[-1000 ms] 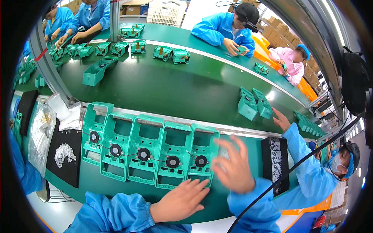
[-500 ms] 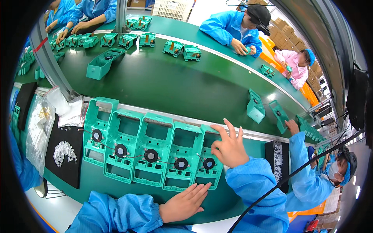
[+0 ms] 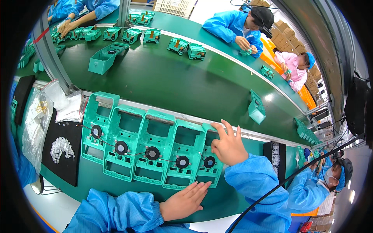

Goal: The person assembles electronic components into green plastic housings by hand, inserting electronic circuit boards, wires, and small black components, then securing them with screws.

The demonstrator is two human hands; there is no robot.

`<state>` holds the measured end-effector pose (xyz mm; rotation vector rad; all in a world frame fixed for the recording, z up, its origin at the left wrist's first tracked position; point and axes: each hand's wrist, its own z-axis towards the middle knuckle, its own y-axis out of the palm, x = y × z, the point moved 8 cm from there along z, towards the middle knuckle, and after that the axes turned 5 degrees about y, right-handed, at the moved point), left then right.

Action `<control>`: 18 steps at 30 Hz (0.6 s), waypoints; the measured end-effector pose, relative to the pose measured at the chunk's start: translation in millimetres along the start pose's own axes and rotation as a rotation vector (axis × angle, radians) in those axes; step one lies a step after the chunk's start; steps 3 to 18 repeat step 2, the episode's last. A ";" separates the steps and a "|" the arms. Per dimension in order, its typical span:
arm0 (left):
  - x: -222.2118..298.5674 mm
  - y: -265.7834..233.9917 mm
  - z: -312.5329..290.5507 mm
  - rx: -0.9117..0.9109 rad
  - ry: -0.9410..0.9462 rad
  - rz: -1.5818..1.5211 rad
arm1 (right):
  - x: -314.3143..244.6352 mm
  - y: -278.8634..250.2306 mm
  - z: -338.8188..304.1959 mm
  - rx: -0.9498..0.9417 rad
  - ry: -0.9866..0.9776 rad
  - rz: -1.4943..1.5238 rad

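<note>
Five green plastic housings stand side by side before me, each with a round black fan; the middle housing (image 3: 149, 174) is among them. My left hand (image 3: 184, 202) lies flat, fingers stretched, its fingertips at the lower edge of the rightmost housing (image 3: 199, 173). My right hand (image 3: 232, 149) is over that housing's right side, thumb and index finger bent together in a pinch, the other fingers raised and spread. What the pinch holds, if anything, is too small to tell. Near it sits the rightmost fan (image 3: 209, 162). Thin wires run from the fans across neighbouring housings.
Small clear parts (image 3: 62, 149) lie on a black mat (image 3: 72, 171) at left, beside plastic bags (image 3: 37, 132). A black box (image 3: 274, 155) with clear parts stands at right. Beyond a metal rail, a green belt (image 3: 175, 85) carries housings and assemblies. Co-workers sit around. A black cable (image 3: 287, 180) crosses at right.
The co-worker at right has drawn back their hand, and a green housing there has left the belt. My hands stay almost in place; the view has shifted slightly.
</note>
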<state>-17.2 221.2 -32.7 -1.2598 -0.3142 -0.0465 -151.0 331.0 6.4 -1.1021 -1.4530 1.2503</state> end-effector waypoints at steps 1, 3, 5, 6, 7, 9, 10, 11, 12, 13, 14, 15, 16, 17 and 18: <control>-0.5 -0.1 -0.6 -0.006 -0.005 0.002 | -1.3 0.8 0.4 -0.002 0.003 -0.019; -0.8 -0.5 -0.5 -0.009 -0.009 0.003 | -0.8 2.8 0.4 -0.007 0.009 -0.024; -0.8 -0.5 -0.5 -0.009 -0.009 0.003 | -0.8 2.8 0.4 -0.007 0.009 -0.024; -0.8 -0.5 -0.5 -0.009 -0.009 0.003 | -0.8 2.8 0.4 -0.007 0.009 -0.024; -0.8 -0.5 -0.5 -0.009 -0.009 0.003 | -0.8 2.8 0.4 -0.007 0.009 -0.024; -0.8 -0.5 -0.5 -0.009 -0.009 0.003 | -0.8 2.8 0.4 -0.007 0.009 -0.024; -0.8 -0.5 -0.5 -0.009 -0.009 0.003 | -0.8 2.8 0.4 -0.007 0.009 -0.024; -0.8 -0.5 -0.5 -0.009 -0.009 0.003 | -0.8 2.8 0.4 -0.007 0.009 -0.024; -0.8 -0.5 -0.5 -0.009 -0.009 0.003 | -0.8 2.8 0.4 -0.007 0.009 -0.024; -0.8 -0.5 -0.5 -0.009 -0.009 0.003 | -0.8 2.8 0.4 -0.007 0.009 -0.024; -0.8 -0.5 -0.5 -0.009 -0.009 0.003 | -0.8 2.8 0.4 -0.007 0.009 -0.024; -0.8 -0.5 -0.5 -0.009 -0.009 0.003 | -0.8 2.8 0.4 -0.007 0.009 -0.024; -0.8 -0.5 -0.5 -0.009 -0.009 0.003 | -0.8 2.8 0.4 -0.007 0.009 -0.024; -0.8 -0.5 -0.5 -0.009 -0.009 0.003 | -0.8 2.8 0.4 -0.007 0.009 -0.024; -0.8 -0.5 -0.5 -0.009 -0.009 0.003 | -0.8 2.8 0.4 -0.007 0.009 -0.024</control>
